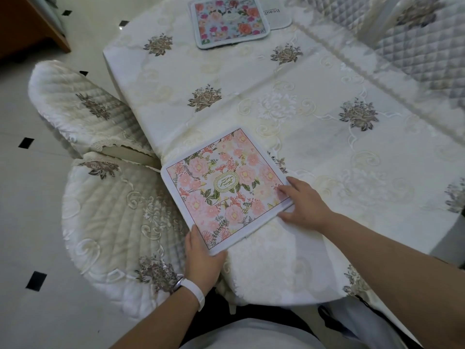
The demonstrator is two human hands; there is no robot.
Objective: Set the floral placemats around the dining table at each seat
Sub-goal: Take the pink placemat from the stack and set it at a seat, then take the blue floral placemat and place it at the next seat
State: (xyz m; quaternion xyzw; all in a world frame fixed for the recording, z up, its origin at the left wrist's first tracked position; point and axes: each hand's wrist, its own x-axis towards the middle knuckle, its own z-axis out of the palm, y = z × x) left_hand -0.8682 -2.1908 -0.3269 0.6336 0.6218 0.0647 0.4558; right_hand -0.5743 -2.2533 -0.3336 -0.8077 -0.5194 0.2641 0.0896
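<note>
The pink floral placemat [224,185] is at the near left corner of the worktop [327,137], its left side overhanging the edge above a quilted chair [113,222]. Both hands pinch it: the left hand [201,258] holds the nearest corner, the right hand [302,205] the right corner. A second floral placemat [231,21] lies at the far end

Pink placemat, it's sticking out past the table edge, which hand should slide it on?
Left, probably. The left hand grips the pink placemat at its overhanging corner beside the chair, so it can push inward; the right hand holds the corner over the table.
</note>
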